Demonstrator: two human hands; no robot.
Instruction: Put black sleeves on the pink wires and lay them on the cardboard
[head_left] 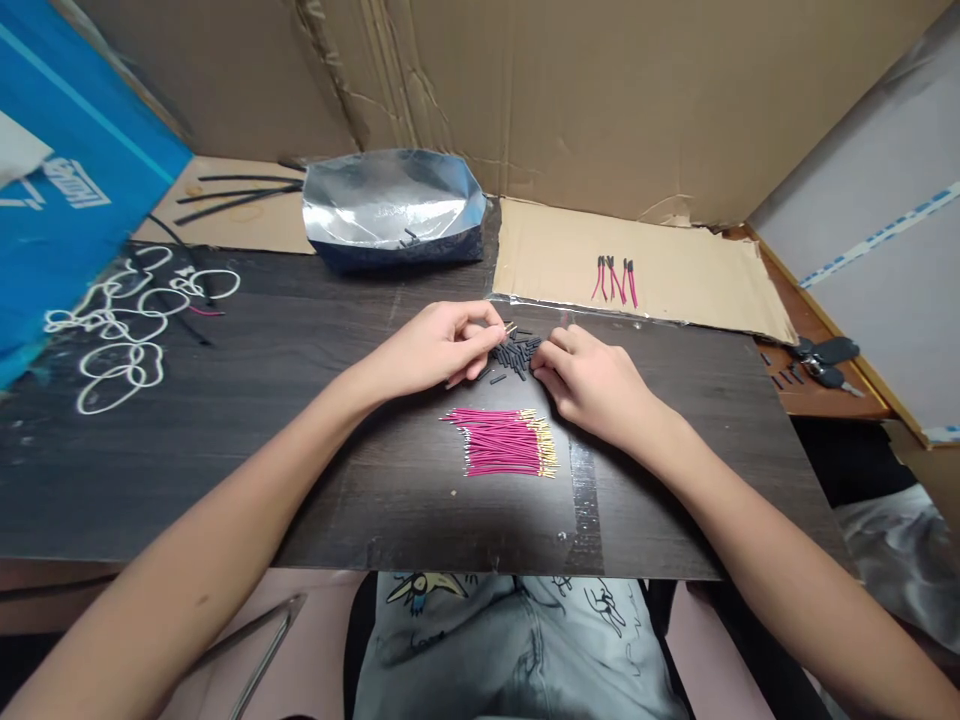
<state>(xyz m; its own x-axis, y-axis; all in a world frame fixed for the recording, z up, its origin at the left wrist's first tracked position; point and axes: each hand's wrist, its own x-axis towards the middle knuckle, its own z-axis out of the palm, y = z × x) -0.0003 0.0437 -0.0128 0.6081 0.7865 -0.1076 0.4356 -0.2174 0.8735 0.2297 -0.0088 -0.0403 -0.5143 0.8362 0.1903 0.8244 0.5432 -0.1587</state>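
Observation:
My left hand (pixel 457 345) is closed in a pinch, and a small gold metal tip (pixel 511 328) sticks out past its fingertips; it looks like the end of a wire. My right hand (pixel 581 368) has its fingers drawn together at the right edge of a pile of short black sleeves (pixel 516 355); whatever lies in its fingertips is hidden. Below both hands lies a neat row of short dark-red wires (pixel 502 443), gold terminals on the right and silvery ends on the left. On a cardboard sheet (pixel 697 275) rest several red wires (pixel 613 280) with black sleeves at their upper ends.
An open silver-lined bag (pixel 394 200) stands at the back, a few black pieces inside. Long black tubes (pixel 244 190) lie left of it. White rubber bands (pixel 124 325) are scattered at the left, near a blue panel (pixel 82 180). Keys (pixel 825 360) sit on the right-hand shelf.

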